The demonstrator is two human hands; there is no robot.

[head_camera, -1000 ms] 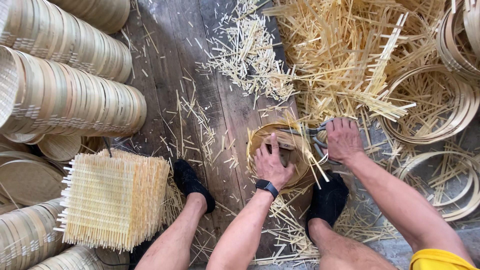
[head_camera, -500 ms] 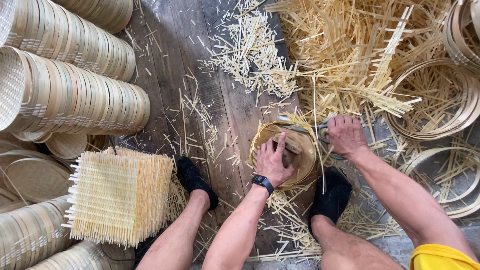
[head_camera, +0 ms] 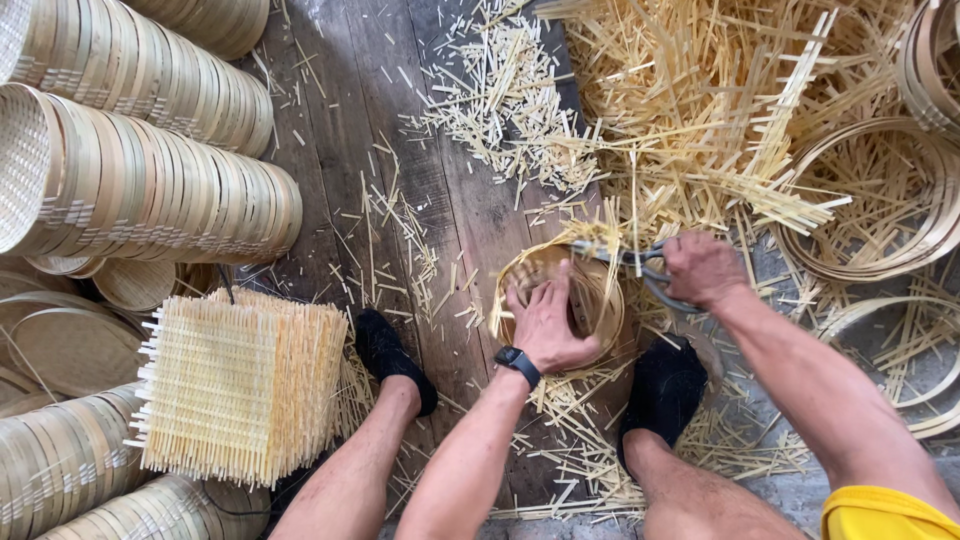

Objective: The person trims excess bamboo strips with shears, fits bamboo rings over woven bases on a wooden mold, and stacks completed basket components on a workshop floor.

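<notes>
Seen from above, on a dark wooden floor (head_camera: 330, 150) strewn with cut bamboo bits. Between the two feet in black shoes, a round bamboo hoop (head_camera: 560, 300) resting on the floor, shallow and pale brown, with a mat of thin slats inside it. Pressed flat on that mat, the left hand (head_camera: 548, 325), fingers spread and pointing up the picture; grip not closed around anything, only pushing down, with a black watch (head_camera: 517, 364) on the wrist. At the upper right rim of the hoop, the right hand (head_camera: 703, 268), grip closed on the handles of metal scissors (head_camera: 628, 262). Blades of the scissors pointing left, lying across the top edge of the hoop, among loose slat ends sticking out there. Whether blades open or closed: cannot tell.

Above and right of the hoop, a big loose heap of bamboo strips (head_camera: 700, 130), touching the hoop at its top. Further right, several empty bamboo rings (head_camera: 880, 220) lying among the strips. On the left, long stacks of finished round trays (head_camera: 150, 190) lying on their sides. Lower left, just beside the left leg, a square pile of woven slat mats (head_camera: 245, 385), with rough ends sticking out on all sides. Well apart from the hoop, this pile.
</notes>
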